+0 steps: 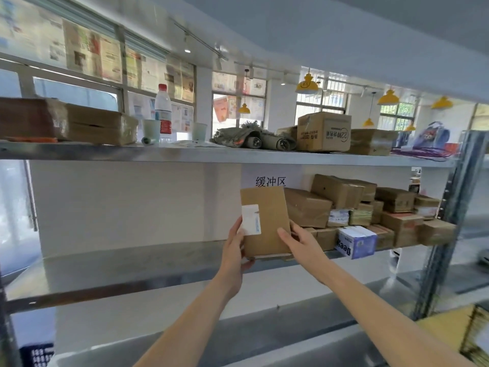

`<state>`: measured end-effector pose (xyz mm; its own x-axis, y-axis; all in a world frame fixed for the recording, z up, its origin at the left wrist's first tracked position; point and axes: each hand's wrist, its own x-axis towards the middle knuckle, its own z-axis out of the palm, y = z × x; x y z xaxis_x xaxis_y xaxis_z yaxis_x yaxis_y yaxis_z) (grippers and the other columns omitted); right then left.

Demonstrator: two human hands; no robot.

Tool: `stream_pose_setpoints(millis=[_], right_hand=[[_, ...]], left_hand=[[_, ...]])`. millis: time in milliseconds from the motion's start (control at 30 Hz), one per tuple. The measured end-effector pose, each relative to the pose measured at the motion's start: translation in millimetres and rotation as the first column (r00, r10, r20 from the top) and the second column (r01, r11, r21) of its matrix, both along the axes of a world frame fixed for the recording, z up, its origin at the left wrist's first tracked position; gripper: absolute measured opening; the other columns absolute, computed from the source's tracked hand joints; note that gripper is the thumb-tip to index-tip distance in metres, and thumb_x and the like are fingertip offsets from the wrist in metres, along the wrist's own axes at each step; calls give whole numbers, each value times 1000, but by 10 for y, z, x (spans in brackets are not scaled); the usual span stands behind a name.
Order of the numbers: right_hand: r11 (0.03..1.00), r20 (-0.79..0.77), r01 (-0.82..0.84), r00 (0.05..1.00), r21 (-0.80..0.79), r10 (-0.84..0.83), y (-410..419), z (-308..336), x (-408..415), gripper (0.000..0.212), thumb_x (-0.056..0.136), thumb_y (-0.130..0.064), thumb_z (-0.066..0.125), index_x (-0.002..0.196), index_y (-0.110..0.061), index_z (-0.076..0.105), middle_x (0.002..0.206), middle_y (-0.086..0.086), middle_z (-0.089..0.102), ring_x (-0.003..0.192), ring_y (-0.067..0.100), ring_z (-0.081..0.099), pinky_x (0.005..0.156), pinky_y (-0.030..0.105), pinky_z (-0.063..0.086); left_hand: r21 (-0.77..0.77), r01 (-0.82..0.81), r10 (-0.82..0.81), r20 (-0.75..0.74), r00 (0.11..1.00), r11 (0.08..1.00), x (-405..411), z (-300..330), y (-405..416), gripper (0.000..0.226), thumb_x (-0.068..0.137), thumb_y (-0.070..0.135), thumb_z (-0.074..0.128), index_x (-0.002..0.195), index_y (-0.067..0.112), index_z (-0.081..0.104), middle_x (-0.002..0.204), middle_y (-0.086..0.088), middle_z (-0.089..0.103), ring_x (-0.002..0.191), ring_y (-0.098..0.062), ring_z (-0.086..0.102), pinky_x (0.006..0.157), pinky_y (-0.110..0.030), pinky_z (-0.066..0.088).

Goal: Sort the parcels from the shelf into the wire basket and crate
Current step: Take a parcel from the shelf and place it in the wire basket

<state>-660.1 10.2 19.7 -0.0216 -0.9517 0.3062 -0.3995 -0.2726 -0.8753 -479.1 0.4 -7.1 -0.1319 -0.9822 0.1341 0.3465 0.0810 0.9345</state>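
A flat brown cardboard parcel (270,221) with a white label stands upright on the middle metal shelf (132,266). My left hand (235,250) grips its lower left edge, thumb under the bottom. My right hand (299,242) holds its right side, fingers laid on the front face. To the right a pile of several taped brown parcels (370,207) fills the same shelf, with a blue-and-white box (357,242) at the front. A dark blue crate (37,353) shows at the bottom left corner. The wire basket is out of view.
The upper shelf (238,154) carries brown boxes, a water bottle (163,112), cups, rolled cloth and a printed carton (324,132). A steel upright (444,226) bounds the shelf on the right. A yellow object (460,332) sits at lower right.
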Motion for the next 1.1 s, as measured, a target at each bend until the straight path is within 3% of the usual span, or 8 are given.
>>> stream_pose_setpoints(millis=[167,300,367,467,600,700,900,1100], right_hand=[[987,-25,154,988,-49,-155,163,63,-594,61,105,-36,50,159,-31,21,146,-15,36,132,13,44,110,37,44],[961,-100,231,964,-153,-248,336,83,-1103,55,103,-21,56,153,-34,37,140,-7,51,127,21,55,96,28,53],[965,-94,242,963,-97,-251,475,114,-1352,54,100,-39,59,151,-38,41,143,-5,51,129,23,53,102,40,53],[962,-53,274,960,-19,-275,645,150,-1794,95,72,-88,55,153,-43,34,157,-10,33,142,18,39,115,44,41],[933,-17,353,936,72,-353,842,200,-2443,94,78,-75,50,158,-35,22,158,-10,16,146,22,27,119,44,33],[925,81,363,924,113,-373,1039,215,-2949,81,87,-68,52,157,-35,27,156,-7,28,142,23,35,119,46,33],[893,110,443,886,80,-450,1651,117,-4013,55,101,-47,53,152,-41,35,136,-5,60,117,12,59,92,26,52],[833,131,543,823,108,-553,2214,-138,-5035,48,95,-53,60,141,-46,49,126,-12,68,113,14,66,96,45,57]], left_hand=[[-85,2,6,101,995,996,-488,155,64,71,87,44,73,146,37,36,132,1,56,109,-12,61,67,-21,58],[-130,23,-4,142,990,991,-1039,250,109,52,81,24,84,123,24,53,116,8,64,93,0,63,65,-13,55],[-122,54,-37,137,990,991,-1378,279,146,63,79,27,86,130,22,50,117,10,62,97,0,61,69,-15,55],[-159,93,-78,99,992,983,-1887,294,226,71,78,33,85,138,23,48,119,13,62,104,-5,63,72,-18,58],[-90,248,-245,43,968,965,-2594,323,332,45,93,41,68,136,35,56,123,6,69,113,-18,64,87,-37,59],[-6,304,-304,32,952,953,-3171,306,405,33,104,33,52,136,37,59,114,7,73,113,-19,61,94,-42,53],[-50,452,-447,79,891,891,-4337,212,771,39,100,18,59,136,34,57,117,6,72,107,-10,65,76,-27,54],[-63,563,-549,157,821,824,-5428,-27,1107,36,95,28,67,132,31,63,108,5,77,103,-13,70,82,-31,56]])
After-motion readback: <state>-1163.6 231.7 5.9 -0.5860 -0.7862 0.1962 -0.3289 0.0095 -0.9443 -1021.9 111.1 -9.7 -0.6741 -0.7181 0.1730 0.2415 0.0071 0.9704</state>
